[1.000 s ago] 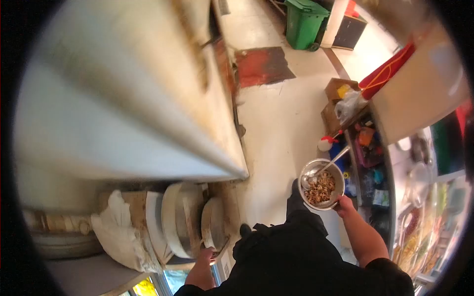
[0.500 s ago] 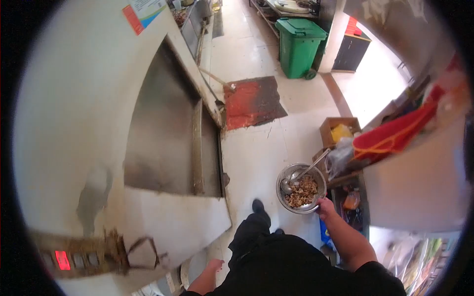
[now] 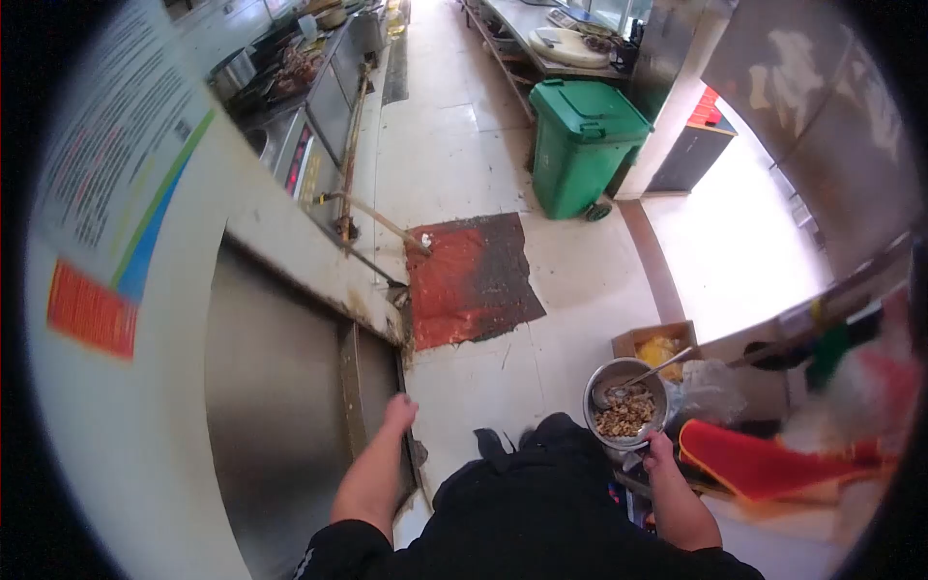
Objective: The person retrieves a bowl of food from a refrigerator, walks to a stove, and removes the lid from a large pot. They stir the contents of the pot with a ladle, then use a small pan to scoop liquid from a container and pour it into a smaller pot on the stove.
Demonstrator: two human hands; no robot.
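Observation:
A round metal bowl [image 3: 592, 418] hangs at my right side, its rim gripped by my right hand [image 3: 659, 451]. Brown chopped food [image 3: 626, 414] fills part of the bowl, and a long-handled metal ladle [image 3: 667, 362] lies in it with the handle sticking out past the rim. My left hand [image 3: 401, 413] is held out in front of the metal door panel at the left; its fingers look curled in and I see nothing in them.
A red and black floor mat [image 3: 474, 280] lies ahead. Beyond it stands a green wheeled bin [image 3: 587, 145]. Long-handled tools [image 3: 377, 215] lean at the left by the stoves. At the right are a cardboard box [image 3: 626, 343], a plastic bag [image 3: 713, 389] and red cloth [image 3: 754, 461].
I have walked forward, so the mat, bin and doorway appear nearer. My left hand has swung forward and up. The bowl stays in my right hand, now beside the cardboard box.

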